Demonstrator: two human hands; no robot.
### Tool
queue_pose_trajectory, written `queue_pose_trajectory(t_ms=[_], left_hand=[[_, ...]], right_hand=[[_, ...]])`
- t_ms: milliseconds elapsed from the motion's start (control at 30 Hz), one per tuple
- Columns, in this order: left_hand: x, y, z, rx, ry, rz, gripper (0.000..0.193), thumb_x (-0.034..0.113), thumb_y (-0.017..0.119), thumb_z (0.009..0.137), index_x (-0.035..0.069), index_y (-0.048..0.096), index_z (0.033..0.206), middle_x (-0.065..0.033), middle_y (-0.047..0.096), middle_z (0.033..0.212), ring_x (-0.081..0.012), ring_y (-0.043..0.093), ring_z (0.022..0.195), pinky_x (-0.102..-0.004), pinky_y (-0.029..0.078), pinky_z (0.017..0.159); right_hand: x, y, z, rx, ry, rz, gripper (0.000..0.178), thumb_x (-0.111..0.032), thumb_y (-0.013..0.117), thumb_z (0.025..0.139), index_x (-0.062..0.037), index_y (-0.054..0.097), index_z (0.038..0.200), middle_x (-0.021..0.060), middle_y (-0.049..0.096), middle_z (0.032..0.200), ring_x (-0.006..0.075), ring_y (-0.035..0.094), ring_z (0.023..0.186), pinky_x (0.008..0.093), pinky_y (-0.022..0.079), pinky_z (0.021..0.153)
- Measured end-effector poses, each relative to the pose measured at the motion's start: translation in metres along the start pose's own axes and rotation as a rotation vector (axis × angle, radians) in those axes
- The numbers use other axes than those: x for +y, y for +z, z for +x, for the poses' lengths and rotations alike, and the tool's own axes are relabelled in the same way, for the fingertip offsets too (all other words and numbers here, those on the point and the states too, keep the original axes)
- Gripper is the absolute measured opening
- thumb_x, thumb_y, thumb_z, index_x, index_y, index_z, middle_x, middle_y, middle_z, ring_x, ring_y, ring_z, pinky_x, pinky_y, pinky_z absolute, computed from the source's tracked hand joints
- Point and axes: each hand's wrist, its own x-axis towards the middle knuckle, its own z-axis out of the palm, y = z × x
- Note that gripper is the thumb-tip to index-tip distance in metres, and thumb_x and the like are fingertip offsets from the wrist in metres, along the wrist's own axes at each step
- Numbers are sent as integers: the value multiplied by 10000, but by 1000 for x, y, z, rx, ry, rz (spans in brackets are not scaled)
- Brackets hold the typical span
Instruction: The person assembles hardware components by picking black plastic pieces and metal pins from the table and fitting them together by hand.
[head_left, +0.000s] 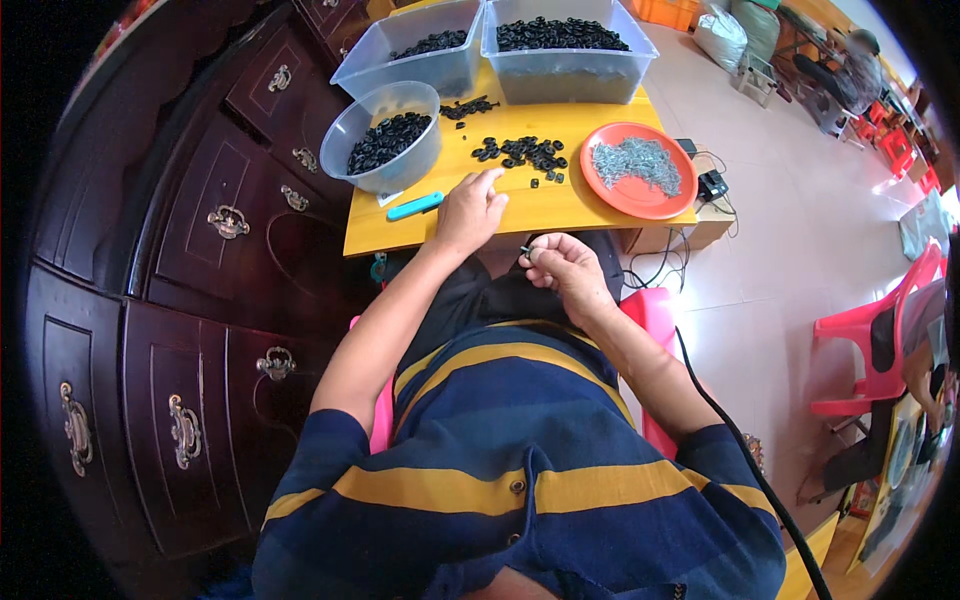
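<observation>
My left hand (pixel 472 210) rests at the near edge of the yellow table (pixel 610 225), its fingers stretched toward a loose pile of small black plastic pieces (pixel 525 153). Nothing shows in its grip. Over my lap, just off the table edge, my right hand (pixel 565 268) pinches a small dark part (pixel 526 252) between thumb and fingers; its exact kind is too small to tell. Beside my left wrist lies a turquoise-handled tool (pixel 414 206). On the right of the table a red-orange round plate (pixel 683 197) holds many thin silvery metal pieces (pixel 637 165).
A round clear tub (pixel 345 165) and two clear bins (pixel 362 75) (pixel 570 88) hold black pieces. Dark wooden drawers (pixel 210 210) stand close on the left. Cables (pixel 660 262) hang right of the table. Another person (pixel 853 75) sits far right, near pink chairs (pixel 880 320).
</observation>
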Motion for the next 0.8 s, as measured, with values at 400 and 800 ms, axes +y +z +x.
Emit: queue_pose_trajectory(t_ms=[400,800], left_hand=[[-18,25,34,37,14,225,219,172,651,871,88,700,1068,-143,669,904,-339,668,868,-446,530,764],[-37,24,35,58,-53,93,150,140,665,835,50,710,945,-188,709,920,-370,686,890,-457,546,814]], right_hand=[[2,-5,4,-31,-3,-36,23,-84,646,939,-81,628,955,28,705,886,51,615,700,189,497,648],[-1,-1,2,-7,19,-20,35,-76,660,909,-71,627,921,22,695,853,61,591,675,198,474,628]])
